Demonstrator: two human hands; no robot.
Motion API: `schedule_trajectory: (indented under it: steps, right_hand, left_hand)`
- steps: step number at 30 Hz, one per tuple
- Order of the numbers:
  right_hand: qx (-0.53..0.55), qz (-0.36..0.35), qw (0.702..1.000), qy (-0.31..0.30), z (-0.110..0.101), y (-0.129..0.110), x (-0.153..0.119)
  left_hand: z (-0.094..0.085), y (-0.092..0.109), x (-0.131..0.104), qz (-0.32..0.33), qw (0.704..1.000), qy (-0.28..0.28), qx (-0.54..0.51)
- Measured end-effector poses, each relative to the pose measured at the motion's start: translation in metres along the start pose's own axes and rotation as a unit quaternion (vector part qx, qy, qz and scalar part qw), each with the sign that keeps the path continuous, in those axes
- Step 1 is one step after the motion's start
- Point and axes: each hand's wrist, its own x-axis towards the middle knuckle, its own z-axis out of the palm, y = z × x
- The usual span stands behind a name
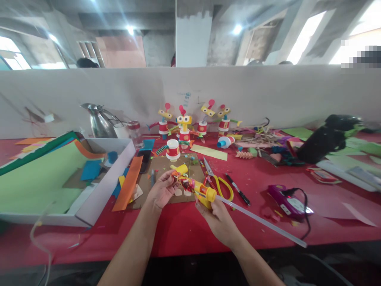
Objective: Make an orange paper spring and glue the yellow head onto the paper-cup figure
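My right hand is wrapped round a yellow hot glue gun, its front covered in colourful scraps. A long translucent glue stick sticks out of its back, down to the right. My left hand is closed in a pinch at the gun's nozzle end, on what looks like a small orange paper piece; the fingers partly hide it. Just beyond lies a yellow paper roll on a brown cardboard sheet. A white and red paper cup with coiled green paper arms stands at the sheet's far edge.
Yellow-handled scissors and a black pen lie right of the cardboard. Farther right is a purple power strip with a cord. A white box of coloured paper stands left. Several paper-cup figures line the back, near a steel jug.
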Motion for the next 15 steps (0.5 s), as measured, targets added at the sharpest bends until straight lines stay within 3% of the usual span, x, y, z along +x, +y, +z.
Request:
schedule_trajectory:
  steps: [15]
  right_hand:
    - [-0.018,-0.001,1.000,0.007,-0.0019,0.0016,-0.0012]
  left_hand:
    - [0.0025,0.0004,-0.0014,0.001,1.000,-0.009,-0.001]
